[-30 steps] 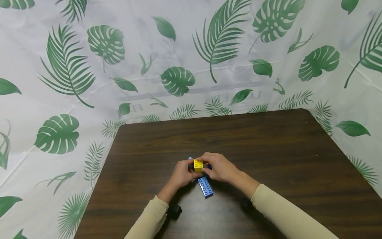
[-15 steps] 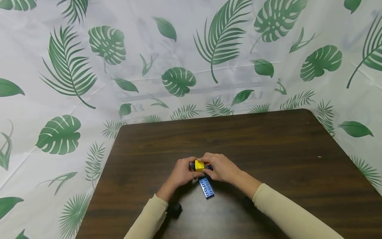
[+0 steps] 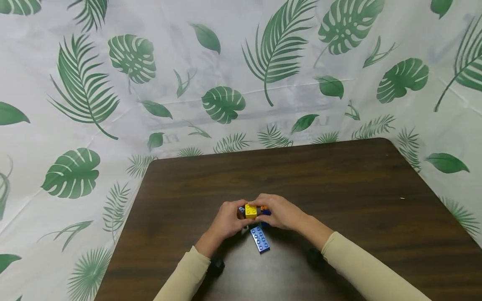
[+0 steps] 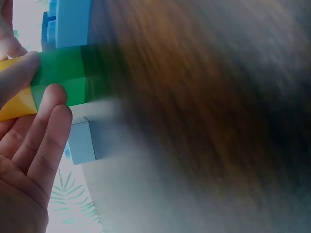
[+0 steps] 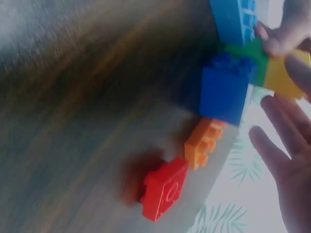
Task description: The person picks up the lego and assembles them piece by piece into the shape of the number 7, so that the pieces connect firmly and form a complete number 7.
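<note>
A yellow toy brick [image 3: 250, 211], studs up, sits on a green brick [image 4: 63, 75] that stands on the table. My left hand [image 3: 229, 219] grips this pair from the left, its thumb and fingers along the yellow and green sides. From the right, my right hand [image 3: 280, 212] pinches the yellow brick between thumb and fingers. A long blue brick [image 3: 260, 239] lies just in front of the hands. In the right wrist view, a dark blue brick [image 5: 223, 94] stands close beside the green one.
Beyond the dark blue brick are an orange brick [image 5: 199, 143] and a red brick [image 5: 165, 189] tipped on its side. The dark wooden table [image 3: 339, 179] backs onto a white leaf-print sheet [image 3: 169, 62].
Both hands stay around the yellow brick with only slight shifts. More of the orange and dark blue bricks now shows beside the right hand's fingers.
</note>
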A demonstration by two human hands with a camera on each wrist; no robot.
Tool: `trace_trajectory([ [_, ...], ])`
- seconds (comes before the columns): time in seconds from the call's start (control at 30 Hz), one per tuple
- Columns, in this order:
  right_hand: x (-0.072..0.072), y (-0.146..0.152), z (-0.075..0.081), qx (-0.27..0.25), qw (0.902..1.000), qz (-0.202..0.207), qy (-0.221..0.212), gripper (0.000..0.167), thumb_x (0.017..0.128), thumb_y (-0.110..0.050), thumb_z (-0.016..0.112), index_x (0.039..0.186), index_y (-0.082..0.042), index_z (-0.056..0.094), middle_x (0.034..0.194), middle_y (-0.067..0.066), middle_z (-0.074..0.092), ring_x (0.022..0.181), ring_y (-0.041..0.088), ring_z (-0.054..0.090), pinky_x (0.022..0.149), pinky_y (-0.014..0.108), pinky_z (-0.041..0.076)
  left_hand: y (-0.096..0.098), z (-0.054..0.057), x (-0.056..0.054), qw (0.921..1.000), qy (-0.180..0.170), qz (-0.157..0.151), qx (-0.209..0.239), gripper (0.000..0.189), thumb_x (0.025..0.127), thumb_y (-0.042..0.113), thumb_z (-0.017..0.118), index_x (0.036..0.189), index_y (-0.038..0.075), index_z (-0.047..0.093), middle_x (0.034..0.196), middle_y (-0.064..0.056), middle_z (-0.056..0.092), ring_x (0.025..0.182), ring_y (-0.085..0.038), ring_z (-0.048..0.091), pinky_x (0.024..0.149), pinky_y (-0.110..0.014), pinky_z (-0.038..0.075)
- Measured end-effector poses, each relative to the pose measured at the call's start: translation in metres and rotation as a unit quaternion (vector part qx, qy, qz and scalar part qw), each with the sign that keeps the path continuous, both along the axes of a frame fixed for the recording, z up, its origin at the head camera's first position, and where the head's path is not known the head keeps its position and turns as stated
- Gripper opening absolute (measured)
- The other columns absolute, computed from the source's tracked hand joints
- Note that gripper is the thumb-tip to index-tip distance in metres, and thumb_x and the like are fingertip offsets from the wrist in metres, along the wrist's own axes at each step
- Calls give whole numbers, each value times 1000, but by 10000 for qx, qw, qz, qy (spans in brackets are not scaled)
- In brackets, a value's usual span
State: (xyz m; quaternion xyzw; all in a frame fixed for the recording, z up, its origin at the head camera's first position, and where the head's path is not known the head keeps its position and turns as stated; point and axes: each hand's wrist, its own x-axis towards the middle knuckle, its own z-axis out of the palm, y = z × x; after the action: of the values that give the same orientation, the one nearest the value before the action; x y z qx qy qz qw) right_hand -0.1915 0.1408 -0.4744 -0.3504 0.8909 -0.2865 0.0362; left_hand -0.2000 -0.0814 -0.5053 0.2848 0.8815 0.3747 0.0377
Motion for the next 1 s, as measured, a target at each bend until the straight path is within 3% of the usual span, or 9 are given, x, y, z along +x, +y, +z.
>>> trace_trajectory([
  [0.13, 1, 8, 2, 89, 9989, 80, -460, 68, 84, -28, 80, 145, -20, 50, 121, 2, 59, 98, 21, 58, 91, 37, 51, 0, -1, 1, 9999, -70, 0, -111, 40, 82, 27, 82, 115, 14, 66, 92, 2, 69, 64, -5, 57, 59, -20, 51],
  [0.23, 2, 12, 2, 424, 9977, 67, -520, 77, 83, -30, 80, 149, -20, 43, 130, 2, 54, 104, 19, 57, 94, 41, 50, -1, -1, 2, 9997, -187, 143, -96, 41, 80, 26, 83, 115, 13, 67, 92, 1, 69, 64, -5, 58, 60, -20, 51],
  [0.47, 1, 17, -2, 1470, 9888, 221, 87, 60, 80, -23, 82, 136, -17, 60, 132, 0, 55, 114, 19, 53, 101, 44, 45, 1, 0, 4, 9972, -601, 450, -56, 41, 80, 25, 84, 115, 12, 67, 95, -1, 69, 70, -6, 61, 64, -22, 53],
  [0.73, -1, 22, -12, 1630, 9809, 699, 798, 46, 82, -13, 79, 126, -24, 68, 124, 2, 59, 109, 20, 54, 97, 44, 47, 4, -2, 5, 9972, -547, 481, -143, 42, 81, 28, 83, 116, 12, 66, 96, -1, 69, 70, -7, 61, 65, -21, 52],
  [0.87, 1, 22, -12, 1697, 9773, 698, 1063, 45, 81, -13, 80, 123, -26, 69, 120, 3, 58, 103, 20, 55, 94, 43, 49, 3, -2, 5, 9974, -564, 443, -2, 49, 80, 34, 82, 121, 12, 65, 98, -1, 69, 71, -8, 62, 64, -22, 53],
  [1.0, 3, 22, -12, 1593, 9809, 546, 979, 44, 79, -13, 82, 121, -20, 69, 118, 1, 59, 101, 19, 55, 94, 42, 49, 0, -1, 6, 9975, -500, 498, -71, 55, 79, 44, 81, 124, 17, 64, 104, 1, 68, 80, -10, 63, 71, -26, 53],
])
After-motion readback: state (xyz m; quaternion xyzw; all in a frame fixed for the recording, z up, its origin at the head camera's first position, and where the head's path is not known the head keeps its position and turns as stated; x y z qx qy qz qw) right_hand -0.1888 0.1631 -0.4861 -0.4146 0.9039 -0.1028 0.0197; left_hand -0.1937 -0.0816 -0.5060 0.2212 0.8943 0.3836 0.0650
